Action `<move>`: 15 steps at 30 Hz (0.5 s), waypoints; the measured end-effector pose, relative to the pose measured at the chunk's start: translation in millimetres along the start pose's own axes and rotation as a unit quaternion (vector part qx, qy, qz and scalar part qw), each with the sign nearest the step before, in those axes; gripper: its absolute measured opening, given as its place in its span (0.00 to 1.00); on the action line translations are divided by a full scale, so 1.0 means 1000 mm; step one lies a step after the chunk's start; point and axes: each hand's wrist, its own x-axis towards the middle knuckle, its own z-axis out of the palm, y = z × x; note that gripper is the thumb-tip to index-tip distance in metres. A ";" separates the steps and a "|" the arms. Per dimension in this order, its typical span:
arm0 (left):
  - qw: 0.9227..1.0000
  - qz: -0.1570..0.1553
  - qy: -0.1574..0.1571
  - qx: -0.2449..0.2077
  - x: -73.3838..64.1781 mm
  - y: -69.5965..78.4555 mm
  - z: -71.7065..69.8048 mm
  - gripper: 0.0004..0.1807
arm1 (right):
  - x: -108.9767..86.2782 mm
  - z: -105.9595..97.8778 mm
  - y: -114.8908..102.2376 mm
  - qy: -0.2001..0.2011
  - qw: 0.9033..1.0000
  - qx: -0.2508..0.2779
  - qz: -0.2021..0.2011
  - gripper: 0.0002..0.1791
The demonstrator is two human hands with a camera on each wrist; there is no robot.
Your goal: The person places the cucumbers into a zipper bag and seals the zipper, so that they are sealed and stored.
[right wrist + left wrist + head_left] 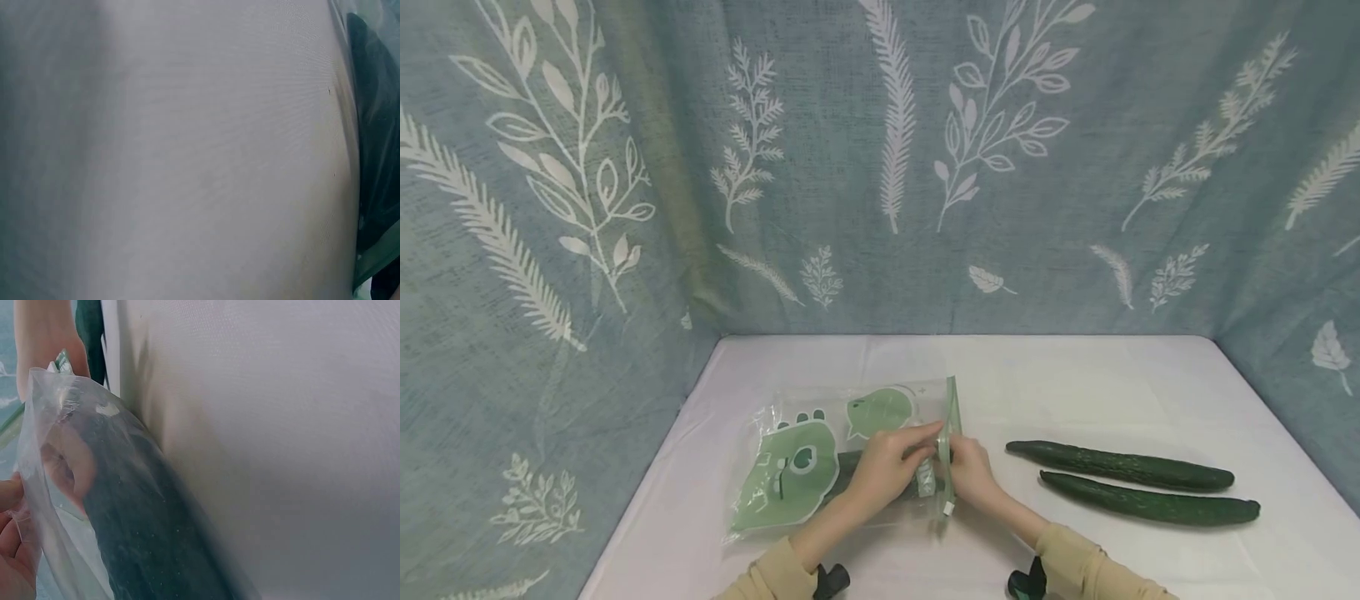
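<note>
A clear zip bag (790, 492) with green cartoon prints lies on its side, its green zip edge (953, 408) facing right. Inside it is a dark green cucumber (144, 512), seen through the film. My left hand (883, 467) is over the bag near its mouth, the fingers pinching the film (31, 519) in the left wrist view. My right hand (973, 475) reaches through the mouth. Its curled fingers (72, 462) show through the film, holding the cucumber's near end. In the right wrist view, part of the bagged cucumber (375, 137) appears at the right edge.
Two more cucumbers, an upper one (1120, 463) and a lower one (1150, 500), lie side by side to the right on the white-covered table (1075, 375). A blue-green curtain (850, 167) with white leaf prints encloses the table's back and sides.
</note>
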 end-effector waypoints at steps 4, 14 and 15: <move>1.000 -0.003 -0.001 0.000 0.002 0.001 0.000 0.19 | 0.003 -0.002 -0.002 -0.001 1.000 -0.007 -0.002 0.16; 1.000 -0.002 -0.001 -0.001 0.003 0.004 0.002 0.19 | 0.005 -0.002 -0.010 -0.014 0.999 0.016 0.030 0.15; 1.000 -0.003 -0.002 -0.002 0.002 0.004 0.003 0.19 | 0.004 -0.001 -0.011 -0.016 0.999 0.021 0.034 0.16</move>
